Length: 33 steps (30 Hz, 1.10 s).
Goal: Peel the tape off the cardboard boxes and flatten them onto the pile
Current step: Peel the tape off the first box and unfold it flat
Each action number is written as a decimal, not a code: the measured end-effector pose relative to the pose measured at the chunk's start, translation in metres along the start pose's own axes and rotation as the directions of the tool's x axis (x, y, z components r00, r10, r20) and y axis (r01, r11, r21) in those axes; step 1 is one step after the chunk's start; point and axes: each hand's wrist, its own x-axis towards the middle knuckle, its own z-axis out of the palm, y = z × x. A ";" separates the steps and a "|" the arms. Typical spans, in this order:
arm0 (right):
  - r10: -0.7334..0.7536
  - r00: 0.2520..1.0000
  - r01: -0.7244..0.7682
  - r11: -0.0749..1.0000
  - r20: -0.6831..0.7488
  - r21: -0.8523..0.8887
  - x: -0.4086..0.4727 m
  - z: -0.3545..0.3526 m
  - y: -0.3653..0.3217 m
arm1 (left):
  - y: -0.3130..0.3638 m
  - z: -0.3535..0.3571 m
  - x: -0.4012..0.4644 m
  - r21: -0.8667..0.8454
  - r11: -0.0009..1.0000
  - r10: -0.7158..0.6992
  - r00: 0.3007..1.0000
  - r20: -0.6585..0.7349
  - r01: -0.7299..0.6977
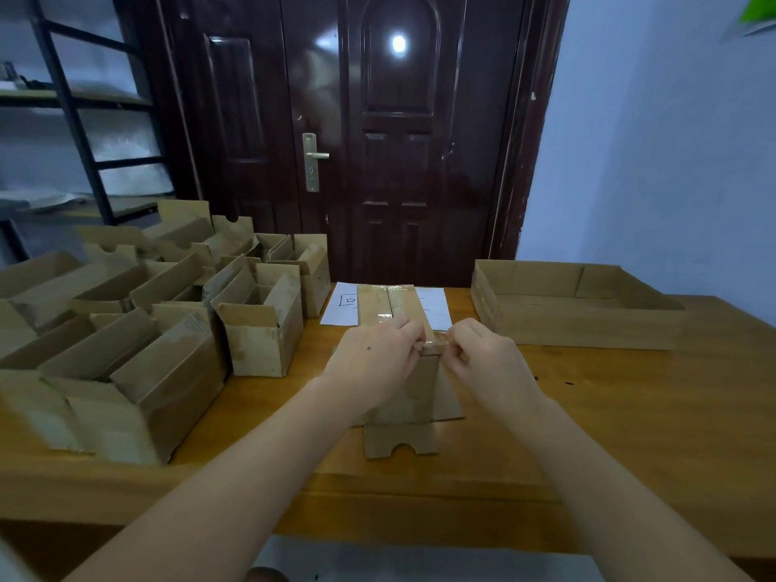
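A small cardboard box (409, 392) stands on the wooden table (588, 413) in front of me, its taped side up and a notched flap lying open toward me. Clear tape (384, 306) runs along its top seam. My left hand (376, 363) grips the box's near top edge from the left. My right hand (489, 363) pinches the tape end at that same edge from the right. The fingertips of both hands nearly meet over the near top corner.
Several open cardboard boxes (138, 329) crowd the table's left side. A wide, shallow cardboard tray (575, 312) sits at the right back. A white sheet of paper (340, 306) lies under the far end of the box. A dark door stands behind the table.
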 end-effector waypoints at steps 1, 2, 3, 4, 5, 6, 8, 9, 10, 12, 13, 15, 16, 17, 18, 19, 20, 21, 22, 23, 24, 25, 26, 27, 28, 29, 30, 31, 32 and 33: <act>0.128 0.991 -0.130 0.989 0.036 0.066 -0.001 -0.002 -0.002 | 0.000 0.001 -0.001 -0.002 1.000 0.000 1.000 -0.007 0.000; 0.248 0.964 -0.259 0.956 0.096 0.135 -0.001 -0.003 -0.004 | 0.000 0.002 -0.002 -0.002 1.000 -0.001 1.000 -0.013 0.001; 0.342 0.925 -0.371 0.905 0.164 0.206 -0.001 -0.005 -0.005 | 0.000 0.004 -0.002 0.001 1.000 -0.003 1.000 -0.020 0.003; 0.406 0.885 -0.458 0.845 0.226 0.275 0.000 -0.008 -0.004 | 0.000 0.005 -0.002 0.007 1.000 -0.002 1.000 -0.024 0.003; 0.441 0.851 -0.520 0.782 0.284 0.345 0.001 -0.010 -0.003 | 0.000 0.005 -0.002 0.016 1.000 0.000 1.000 -0.027 0.000; 0.457 0.821 -0.568 0.720 0.342 0.399 0.003 -0.012 -0.001 | 0.000 0.006 -0.002 0.024 1.000 0.004 1.000 -0.028 -0.003; 0.488 0.746 -0.665 0.578 0.453 0.472 0.005 -0.017 0.001 | 0.001 0.006 -0.002 0.023 1.000 0.003 1.000 -0.021 -0.002; 0.505 0.700 -0.714 0.491 0.504 0.500 0.006 -0.019 0.001 | 0.001 0.006 -0.002 0.023 1.000 0.001 1.000 -0.015 0.000; 0.517 0.660 -0.750 0.413 0.546 0.516 0.007 -0.021 -0.001 | 0.002 0.006 -0.002 0.029 1.000 0.000 1.000 -0.012 0.000; 0.541 0.625 -0.775 0.345 0.562 0.530 0.008 -0.020 -0.005 | 0.002 0.006 -0.002 0.052 0.999 0.008 1.000 -0.015 -0.007; 0.558 0.620 -0.776 0.330 0.552 0.537 0.009 -0.019 -0.007 | 0.002 0.007 -0.003 0.056 0.998 0.013 1.000 -0.020 -0.012; 0.585 0.592 -0.785 0.263 0.554 0.560 0.013 -0.017 -0.009 | 0.002 0.007 -0.003 0.057 0.998 0.020 0.999 -0.030 -0.018; 0.595 0.562 -0.797 0.206 0.574 0.567 0.016 -0.016 -0.010 | 0.002 0.006 -0.003 0.060 0.998 0.021 0.999 -0.031 -0.019; 0.600 0.533 -0.807 0.150 0.597 0.571 0.019 -0.017 -0.011 | 0.002 0.006 -0.004 0.063 0.998 0.023 0.999 -0.031 -0.021; 0.603 0.516 -0.811 0.117 0.608 0.573 0.021 -0.017 -0.012 | 0.002 0.006 -0.004 0.063 0.998 0.023 0.999 -0.031 -0.021; 0.610 0.519 -0.809 0.125 0.599 0.574 0.023 -0.017 -0.013 | 0.002 0.006 -0.003 0.056 0.998 0.019 0.999 -0.031 -0.017; 0.624 0.542 -0.803 0.186 0.563 0.567 0.025 -0.016 -0.014 | 0.002 0.006 -0.003 0.043 0.999 0.010 1.000 -0.030 -0.009; 0.638 0.578 -0.792 0.288 0.509 0.538 0.027 -0.015 -0.015 | 0.002 0.007 -0.003 0.028 1.000 0.005 1.000 -0.029 -0.004; 0.642 0.621 -0.773 0.404 0.449 0.490 0.029 -0.014 -0.016 | 0.002 0.007 -0.002 0.018 1.000 0.001 1.000 -0.025 0.000; 0.631 0.667 -0.742 0.510 0.397 0.436 0.032 -0.014 -0.017 | 0.002 0.008 -0.002 0.011 1.000 -0.002 1.000 -0.024 0.002; 0.603 0.714 -0.699 0.593 0.356 0.399 0.034 -0.013 -0.018 | 0.002 0.008 -0.001 0.006 1.000 -0.004 1.000 -0.023 0.004; 0.566 0.758 -0.653 0.657 0.326 0.378 0.036 -0.013 -0.020 | 0.001 0.007 0.000 0.002 1.000 -0.009 1.000 -0.028 0.009; 0.523 0.796 -0.604 0.711 0.303 0.360 0.038 -0.013 -0.021 | 0.000 0.007 0.000 0.001 1.000 -0.018 0.999 -0.032 0.018; 0.481 0.827 -0.559 0.758 0.291 0.337 0.039 -0.015 -0.023 | 0.000 0.007 0.001 0.002 1.000 -0.028 0.999 -0.030 0.028; 0.444 0.847 -0.524 0.789 0.292 0.320 0.039 -0.015 -0.024 | -0.001 0.006 0.001 0.006 0.999 -0.034 0.999 -0.029 0.034; 0.424 0.855 -0.509 0.799 0.300 0.321 0.038 -0.016 -0.025 | -0.001 0.006 0.001 0.003 0.999 -0.034 0.999 -0.026 0.034; 0.426 0.849 -0.519 0.783 0.312 0.343 0.036 -0.016 -0.024 | 0.000 0.004 0.000 -0.014 0.999 -0.035 0.999 -0.026 0.035; 0.444 0.834 -0.547 0.746 0.328 0.379 0.035 -0.016 -0.022 | -0.001 0.002 0.000 -0.042 0.998 -0.045 0.999 -0.028 0.044; 0.464 0.814 -0.578 0.708 0.350 0.407 0.033 -0.016 -0.020 | -0.003 -0.001 0.000 -0.065 0.996 -0.059 0.998 -0.032 0.056; 0.473 0.798 -0.600 0.684 0.374 0.415 0.032 -0.016 -0.018 | -0.005 -0.003 0.000 -0.077 0.995 -0.067 0.997 -0.033 0.065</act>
